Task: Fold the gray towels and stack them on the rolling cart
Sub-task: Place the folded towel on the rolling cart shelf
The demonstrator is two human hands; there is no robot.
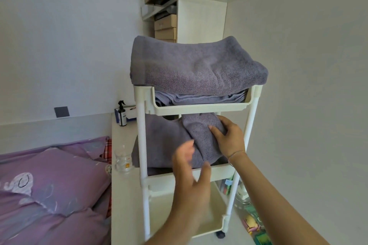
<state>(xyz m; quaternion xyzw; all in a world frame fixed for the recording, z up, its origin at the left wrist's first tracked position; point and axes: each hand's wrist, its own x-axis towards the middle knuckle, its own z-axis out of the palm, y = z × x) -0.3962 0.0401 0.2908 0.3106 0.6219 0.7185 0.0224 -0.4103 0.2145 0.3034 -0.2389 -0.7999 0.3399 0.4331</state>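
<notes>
Left hand [188,175], right hand [229,136] outstretched (fingers relaxed)

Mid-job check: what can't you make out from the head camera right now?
Head view only:
Left hand: motion-blurred; contact with the middle-shelf towel unclear.
Right hand: pinching or just pressing that towel, cannot tell.
Top-shelf towels: lower layers hidden by the tray rim.
Bottom tray: partly hidden by the left forearm.

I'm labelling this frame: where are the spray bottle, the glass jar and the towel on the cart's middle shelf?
spray bottle [122,114], head view, on its dark body.
glass jar [123,162], head view, on its clear wall.
middle-shelf towel [163,145], head view, on its left half.
</notes>
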